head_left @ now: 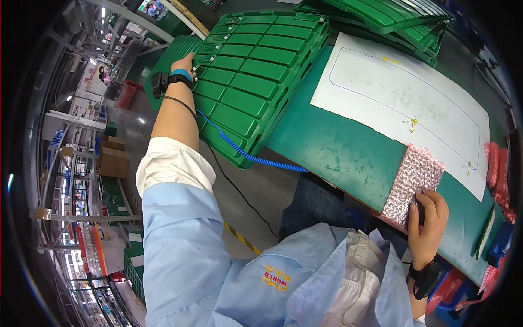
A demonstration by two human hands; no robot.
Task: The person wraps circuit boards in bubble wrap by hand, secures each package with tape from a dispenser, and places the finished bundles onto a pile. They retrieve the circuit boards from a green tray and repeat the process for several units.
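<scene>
My left hand [184, 64] reaches out to the left side of a green compartment tray [248, 87] and touches its edge. Its fingers look curled, and what is in them is hidden. Small white-and-metal parts [219, 46] sit in a row along the tray's far left compartments. Over the table's near edge lies a pink bubble-wrap bag [412, 177]. On its lower right part, my right hand [430, 220] bends its fingers and thumb together, gripping the wrap. Whether anything is inside the bag cannot be told.
A large white sheet with a drawn outline [403, 98] covers part of the green tabletop [327, 144]. More green trays [381, 22] are stacked behind it. A blue coiled cord [245, 155] runs from my left wrist to the table edge. Red bubble wrap [498, 174] lies at the far right.
</scene>
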